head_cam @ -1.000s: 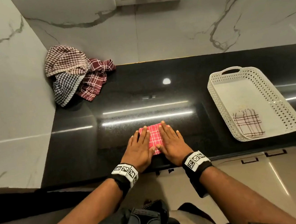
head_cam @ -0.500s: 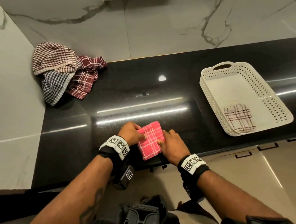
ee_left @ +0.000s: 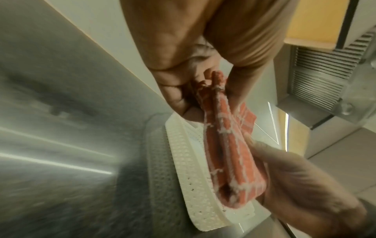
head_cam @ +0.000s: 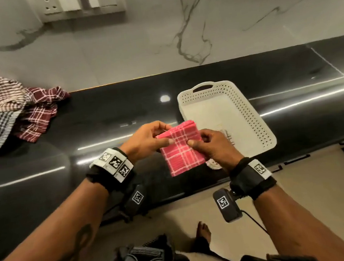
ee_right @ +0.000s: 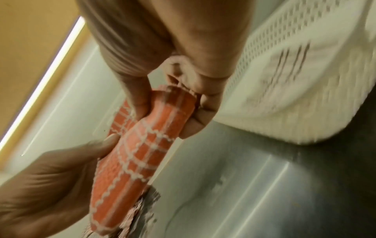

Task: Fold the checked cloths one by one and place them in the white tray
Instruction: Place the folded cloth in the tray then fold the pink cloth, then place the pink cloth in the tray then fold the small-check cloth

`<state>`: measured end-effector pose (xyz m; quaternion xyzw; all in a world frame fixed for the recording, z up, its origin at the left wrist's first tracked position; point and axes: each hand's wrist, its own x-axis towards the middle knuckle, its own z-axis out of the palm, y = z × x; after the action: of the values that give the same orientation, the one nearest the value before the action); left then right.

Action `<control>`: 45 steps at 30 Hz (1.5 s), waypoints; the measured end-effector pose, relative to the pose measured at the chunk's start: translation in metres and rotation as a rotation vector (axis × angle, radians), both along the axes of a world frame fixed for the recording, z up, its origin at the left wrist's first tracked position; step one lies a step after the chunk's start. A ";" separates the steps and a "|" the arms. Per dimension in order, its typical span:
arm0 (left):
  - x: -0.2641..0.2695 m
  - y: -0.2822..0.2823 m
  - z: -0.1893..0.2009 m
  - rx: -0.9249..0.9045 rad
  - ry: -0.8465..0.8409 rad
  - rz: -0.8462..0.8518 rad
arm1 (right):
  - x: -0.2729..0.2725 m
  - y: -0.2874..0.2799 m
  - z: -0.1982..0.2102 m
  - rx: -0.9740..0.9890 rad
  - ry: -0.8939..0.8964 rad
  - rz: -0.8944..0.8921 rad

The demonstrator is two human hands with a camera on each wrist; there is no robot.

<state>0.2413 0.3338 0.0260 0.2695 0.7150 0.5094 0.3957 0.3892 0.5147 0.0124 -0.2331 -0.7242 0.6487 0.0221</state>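
Both hands' fingers [head_cam: 169, 141] pinch the folded pink cloth [head_cam: 181, 148] midair, white tray [head_cam: 247, 110] just beyond them. Loosen either pinch and I reckon the folds spill open.

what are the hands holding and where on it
Both hold the folded pink checked cloth: the left hand pinches its left edge, the right hand its right edge.
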 end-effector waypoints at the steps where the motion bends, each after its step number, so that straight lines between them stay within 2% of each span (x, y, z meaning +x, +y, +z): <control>1: 0.007 0.024 0.004 -0.016 0.030 0.024 | 0.006 0.021 0.005 0.079 -0.001 -0.036; 4: 0.019 0.085 0.002 -0.121 0.237 0.013 | 0.017 0.073 0.011 0.185 -0.066 -0.078; 6: 0.022 0.119 -0.007 -0.248 0.417 -0.022 | 0.021 0.099 0.006 0.202 -0.150 -0.043; 9: 0.028 0.145 -0.022 -0.386 0.580 -0.073 | 0.023 0.123 -0.009 0.370 -0.263 0.028; 13: 0.035 0.163 -0.038 -0.534 0.683 -0.154 | 0.026 0.136 -0.026 0.507 -0.337 0.079; 16: 0.037 0.170 -0.045 -0.668 0.789 -0.247 | 0.025 0.136 -0.033 0.546 -0.365 0.139; 23: 0.039 0.177 -0.056 -0.842 0.930 -0.382 | 0.017 0.134 -0.044 0.605 -0.456 0.194; 25: 0.038 0.173 -0.061 -0.839 0.952 -0.383 | 0.015 0.133 -0.042 0.632 -0.485 0.180; 27: 0.035 0.164 -0.062 -0.758 0.930 -0.307 | 0.011 0.130 -0.036 0.714 -0.474 0.154; 31: 0.014 0.124 -0.052 -0.553 0.929 -0.027 | -0.014 0.103 -0.011 0.934 -0.296 0.182; 33: -0.003 0.089 -0.055 -0.562 0.864 0.069 | -0.033 0.072 -0.005 1.004 -0.180 0.245; 36: -0.032 0.021 -0.065 -0.671 0.731 0.156 | -0.063 0.011 -0.014 1.012 -0.054 0.406; 41: -0.083 -0.107 -0.080 -0.781 0.585 0.388 | -0.115 -0.083 -0.060 0.983 -0.139 0.644; 45: -0.135 -0.206 -0.085 -0.865 0.587 0.479 | -0.161 -0.153 -0.089 0.950 -0.209 0.735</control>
<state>0.1061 0.1276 -0.0585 0.0436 0.9793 0.1502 0.1285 0.2278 0.3619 -0.0771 0.0049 -0.9658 0.1933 -0.1729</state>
